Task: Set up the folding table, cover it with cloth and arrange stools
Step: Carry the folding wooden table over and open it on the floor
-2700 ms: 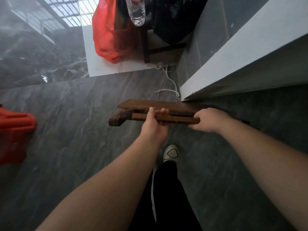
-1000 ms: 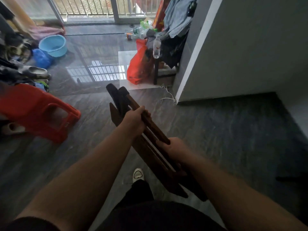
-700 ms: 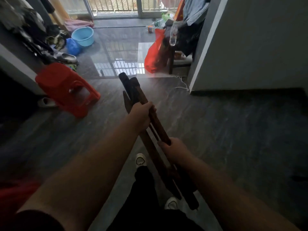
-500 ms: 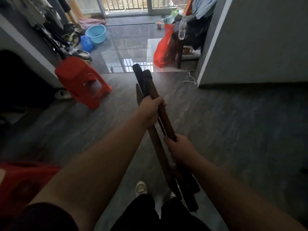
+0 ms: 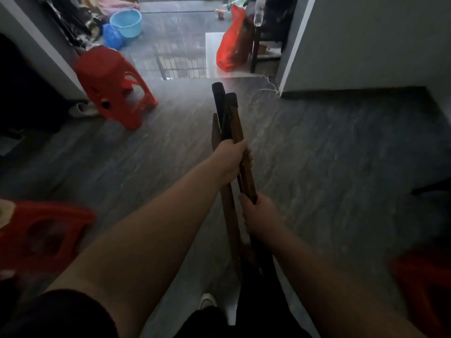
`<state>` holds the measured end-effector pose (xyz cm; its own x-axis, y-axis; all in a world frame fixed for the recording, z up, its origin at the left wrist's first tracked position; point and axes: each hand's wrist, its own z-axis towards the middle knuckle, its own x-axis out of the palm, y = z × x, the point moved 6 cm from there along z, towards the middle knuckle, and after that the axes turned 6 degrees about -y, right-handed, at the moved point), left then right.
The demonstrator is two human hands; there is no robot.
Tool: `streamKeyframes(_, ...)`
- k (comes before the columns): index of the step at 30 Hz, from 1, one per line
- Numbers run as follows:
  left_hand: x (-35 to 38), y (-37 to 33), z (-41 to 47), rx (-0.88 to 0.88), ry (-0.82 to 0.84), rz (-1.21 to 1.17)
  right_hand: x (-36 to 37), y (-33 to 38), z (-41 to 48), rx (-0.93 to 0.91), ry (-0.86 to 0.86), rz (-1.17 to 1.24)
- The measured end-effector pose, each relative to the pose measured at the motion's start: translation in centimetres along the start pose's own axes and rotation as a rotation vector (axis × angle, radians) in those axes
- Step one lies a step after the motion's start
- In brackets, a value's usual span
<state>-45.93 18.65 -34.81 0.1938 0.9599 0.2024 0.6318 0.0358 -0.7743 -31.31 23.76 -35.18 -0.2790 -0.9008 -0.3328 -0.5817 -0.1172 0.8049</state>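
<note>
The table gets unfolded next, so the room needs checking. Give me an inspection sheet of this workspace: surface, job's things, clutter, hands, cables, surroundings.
Surface: dark grey floor, glossy towards the far doorway.
Job's things: folded wooden table, not opened, pointing away from the person; red stool standing far left; second red stool near left; blurred red shape near right, cannot tell what; no cloth seen.
Clutter: blue basin, blue bag, red plastic bag, slipper.
Hands: left hand grips the table further out; right hand grips it nearer the body.
Cables: white cord lying by the wall corner.
Surroundings: grey wall on the right.
</note>
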Motion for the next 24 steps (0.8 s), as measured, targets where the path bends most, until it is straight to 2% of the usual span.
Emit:
streamKeyframes(9, -2.9, 12.6, -9.1, -0.111, -0.043, 0.056, 2.5, -11.2, -11.2, 0.134, -0.023, -0.008)
streamKeyframes(12, -4.2, 17.1, -10.7, -0.12, -0.069, 0.094, 3.8, -15.7, -12.9, 0.172, -0.033, -0.012)
streamKeyframes(18, -6.5, 26.5, -12.1, -0.129, -0.145, 0.16, 6.8, -25.3, -14.8, 0.183, 0.064, 0.023)
streamKeyframes(24, -8.8, 35.7, -13.0, -0.17, -0.172, 0.144, 9.2, -34.4, -16.6, 0.198, 0.106, 0.039)
